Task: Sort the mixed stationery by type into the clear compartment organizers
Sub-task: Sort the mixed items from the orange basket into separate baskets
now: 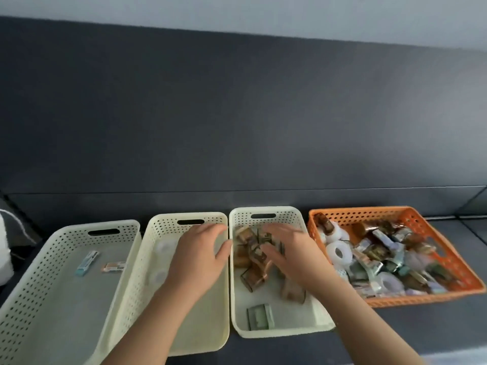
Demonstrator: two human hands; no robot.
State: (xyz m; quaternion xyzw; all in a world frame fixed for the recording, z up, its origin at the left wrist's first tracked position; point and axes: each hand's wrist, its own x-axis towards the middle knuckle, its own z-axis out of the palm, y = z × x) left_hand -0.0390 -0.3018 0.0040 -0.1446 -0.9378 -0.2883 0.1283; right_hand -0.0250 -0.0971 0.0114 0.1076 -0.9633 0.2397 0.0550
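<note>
Three cream perforated baskets stand in a row beside an orange basket [448,262] heaped with mixed stationery: white tape rolls [338,252] and small packets. My left hand [200,256] hovers over the middle cream basket [158,233], fingers relaxed, above clear tape rolls [163,246]. My right hand [290,251] reaches into the right cream basket [237,285], fingers spread over a pile of small brown boxes [250,262]. Whether it holds one is hidden. A green packet [259,316] lies at that basket's near end. The left cream basket [52,246] holds a blue eraser [88,262] and a small orange item [113,266].
All baskets sit on a dark grey surface against a dark grey backrest [237,114]. A white object [5,246] shows at the far left edge. The orange basket sits slightly tilted at the right, with dark surface beyond it.
</note>
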